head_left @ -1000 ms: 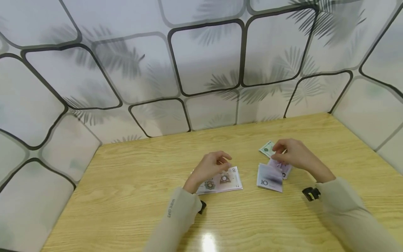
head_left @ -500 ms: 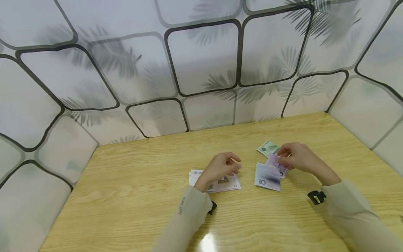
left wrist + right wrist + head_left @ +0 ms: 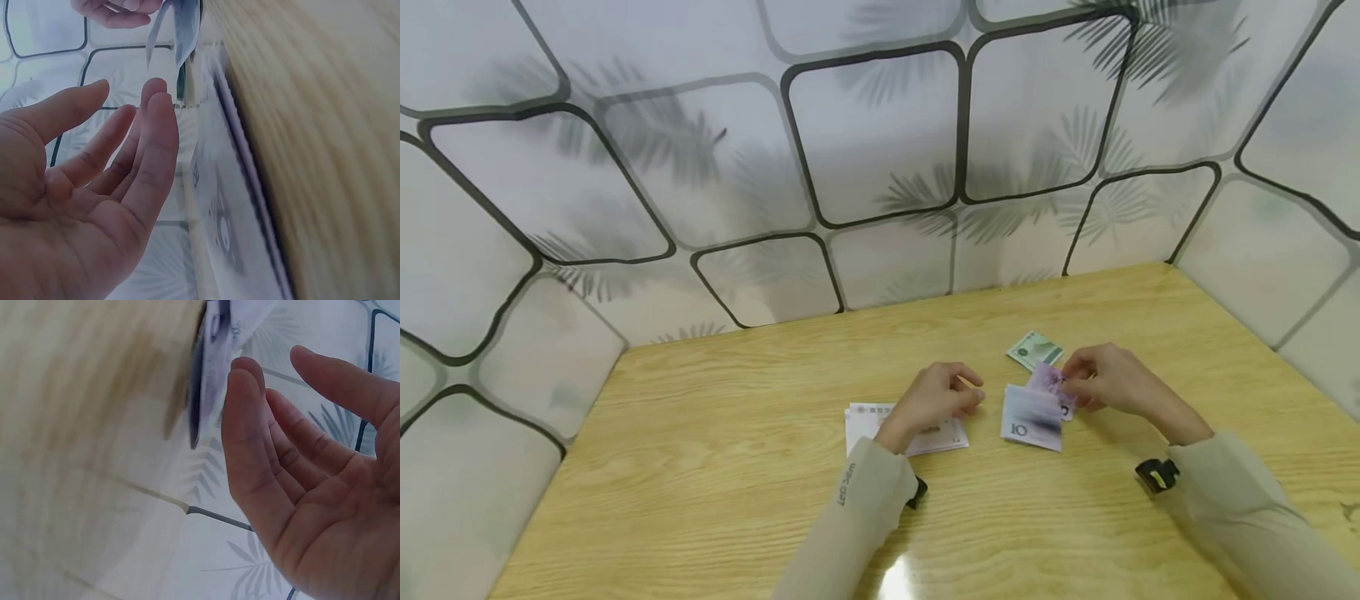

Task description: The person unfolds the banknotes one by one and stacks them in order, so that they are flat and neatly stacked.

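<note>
My left hand [image 3: 931,404] hovers over a pile of white-pink banknotes [image 3: 859,427], its fingers loosely bent around nothing. In the left wrist view, a gap shows between its thumb and fingers, with the pile's edge [image 3: 225,219] alongside. At the right, my right hand [image 3: 1112,383] is beside a purple banknote [image 3: 1047,379], fingertips right at its edge. The right wrist view shows thumb and fingers apart, with the notes [image 3: 211,381] beyond the fingertips. A pale blue-violet note marked 10 [image 3: 1021,419] overlaps the purple one. Behind them lies a green banknote [image 3: 1033,348].
The notes lie on a wood-grain table [image 3: 722,467]. A pale wall covering [image 3: 880,142] with dark outlines and leaf prints rises behind and at both sides. Black straps [image 3: 1156,475] sit at the sleeve cuffs.
My left hand has shifted right across the pile, uncovering its left end. The right hand has drawn back from the green note, which now shows whole. The view has turned slightly.
</note>
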The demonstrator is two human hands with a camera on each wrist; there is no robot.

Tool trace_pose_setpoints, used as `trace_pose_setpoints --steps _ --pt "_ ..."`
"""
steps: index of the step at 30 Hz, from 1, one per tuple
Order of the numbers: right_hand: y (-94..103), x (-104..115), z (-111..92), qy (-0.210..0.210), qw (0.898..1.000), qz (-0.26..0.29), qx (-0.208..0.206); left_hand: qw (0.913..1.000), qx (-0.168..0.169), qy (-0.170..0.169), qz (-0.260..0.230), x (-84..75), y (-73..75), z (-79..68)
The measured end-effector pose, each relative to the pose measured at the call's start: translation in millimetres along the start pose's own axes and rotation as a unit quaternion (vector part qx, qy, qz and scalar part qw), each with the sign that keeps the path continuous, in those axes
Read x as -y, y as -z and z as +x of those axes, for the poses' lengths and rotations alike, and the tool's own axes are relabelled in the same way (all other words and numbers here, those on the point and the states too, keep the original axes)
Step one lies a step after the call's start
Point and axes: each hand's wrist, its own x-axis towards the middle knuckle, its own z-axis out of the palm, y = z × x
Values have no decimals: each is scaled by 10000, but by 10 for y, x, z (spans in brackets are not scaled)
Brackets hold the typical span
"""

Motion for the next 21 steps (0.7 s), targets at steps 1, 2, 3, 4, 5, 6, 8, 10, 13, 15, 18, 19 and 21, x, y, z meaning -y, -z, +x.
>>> trace_pose_setpoints --steps 1,2,3,4,5,6,8,10,13,15,18,19,21 --pt "-5 -10 -3 -10 10000 -7 5 10000 15 14 -29 -2 -11 5" --pt "-11 -22 -7 -6 10000 -3 22 10000 35 23 -62 -4 -23 11" --pt "-18 -31 -11 -21 10000 26 38 9999 57 39 -109 -7 -37 18" --pt "-24 -41 -15 -34 10000 48 56 9998 84 52 -165 -9 -52 25" --pt "-29 -49 -19 -57 9999 110 79 9997 113 62 -193 -13 -66 34" --pt "-34 -55 -23 -63 9998 178 107 9997 125 70 -201 -18 -79 40" --pt "-42 -62 -25 -105 9994 290 147 9997 122 91 -211 -28 -102 50" --pt "-49 -63 -25 -167 9990 378 187 9997 83 130 -200 -37 -123 57" --pt "-53 -64 -23 -216 9985 435 255 9994 29 216 -263 -42 -159 68" --pt "-54 -66 -22 -232 9983 454 295 9990 -3 291 -326 -46 -184 78" --pt "-60 -61 -16 -263 9980 472 321 9987 -12 390 -338 -49 -217 97" --pt "-63 -57 -12 -275 9979 484 320 9986 -17 418 -315 -49 -225 101" --pt "-68 -49 -6 -290 9978 505 319 9986 -23 460 -249 -47 -237 108"
